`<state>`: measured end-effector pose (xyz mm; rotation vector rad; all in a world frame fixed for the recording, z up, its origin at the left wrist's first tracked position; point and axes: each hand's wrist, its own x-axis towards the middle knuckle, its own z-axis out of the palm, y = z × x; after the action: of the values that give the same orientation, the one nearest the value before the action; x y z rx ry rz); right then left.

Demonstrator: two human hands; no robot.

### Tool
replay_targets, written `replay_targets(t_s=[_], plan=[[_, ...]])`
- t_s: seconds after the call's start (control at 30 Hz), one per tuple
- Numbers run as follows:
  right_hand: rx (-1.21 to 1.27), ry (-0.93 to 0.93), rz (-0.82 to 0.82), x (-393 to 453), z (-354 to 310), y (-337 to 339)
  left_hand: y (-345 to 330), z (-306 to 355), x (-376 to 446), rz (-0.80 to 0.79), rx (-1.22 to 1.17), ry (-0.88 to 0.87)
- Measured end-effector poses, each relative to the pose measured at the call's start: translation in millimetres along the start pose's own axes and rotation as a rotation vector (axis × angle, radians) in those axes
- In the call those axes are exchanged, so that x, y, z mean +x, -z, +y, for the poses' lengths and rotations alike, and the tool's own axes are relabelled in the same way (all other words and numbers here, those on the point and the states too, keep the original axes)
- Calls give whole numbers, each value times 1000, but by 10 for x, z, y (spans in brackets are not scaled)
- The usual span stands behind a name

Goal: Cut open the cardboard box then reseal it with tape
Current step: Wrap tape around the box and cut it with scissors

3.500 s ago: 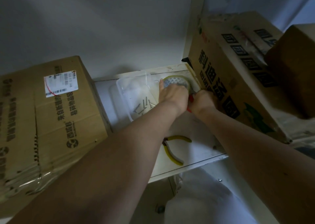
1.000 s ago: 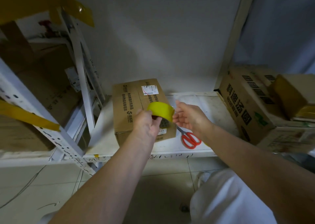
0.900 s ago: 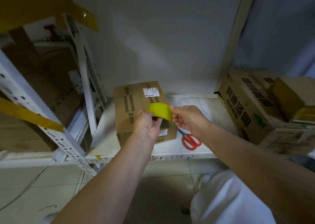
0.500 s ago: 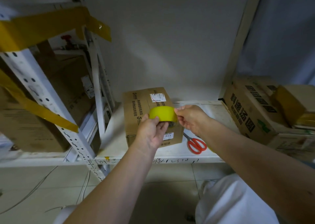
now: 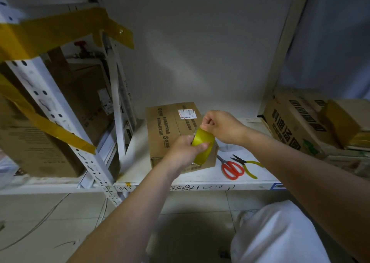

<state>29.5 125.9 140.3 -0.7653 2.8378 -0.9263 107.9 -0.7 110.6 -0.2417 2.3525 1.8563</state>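
White shelf board (image 5: 200, 177) carries everything. Big printed carton (image 5: 294, 124) sits at its right end, another brown box on top of it.

Target cardboard box (image 5: 170, 130) is near the shelf's left edge, running from the back wall to the front edge, label on top toward the back. Top flaps look flat; can't tell from here if the seam is cut. My guess is it's light, with stiff walls but a soft top panel, so press tape down along the seam, not mid-flap.

Red-handled scissors (image 5: 232, 168) and yellow-handled pliers (image 5: 247, 165) lie just right of the box, near the front edge.

Yellow tape roll (image 5: 203, 145) is in the air over the box's front right corner. My left hand (image 5: 185, 149) grasps the roll, fingers wrapped over its outer face. My right hand (image 5: 221, 126) is clenched at the roll's top edge, fingertips pinching there, probably on the free end, though the end itself is too small to see.

Roll: rigid and light, with a slick backing. Hold by the rim and core, and peel the end slowly or it splits.
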Motion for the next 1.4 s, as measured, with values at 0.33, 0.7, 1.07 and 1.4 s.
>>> replay_targets(t_s=[0.33, 0.7, 1.07, 1.4], plan=[[-70, 228, -6, -47, -25, -126, 43, -114, 144, 153, -150, 267], [154, -9, -284, 258, 64, -127, 103, -384, 156, -8, -282, 189], [131, -8, -390, 389, -20, -598, 191, -770, 18, 112, -442, 379], [-104, 161, -453, 437, 25, -952, 241, -979, -38, 153, -470, 463]])
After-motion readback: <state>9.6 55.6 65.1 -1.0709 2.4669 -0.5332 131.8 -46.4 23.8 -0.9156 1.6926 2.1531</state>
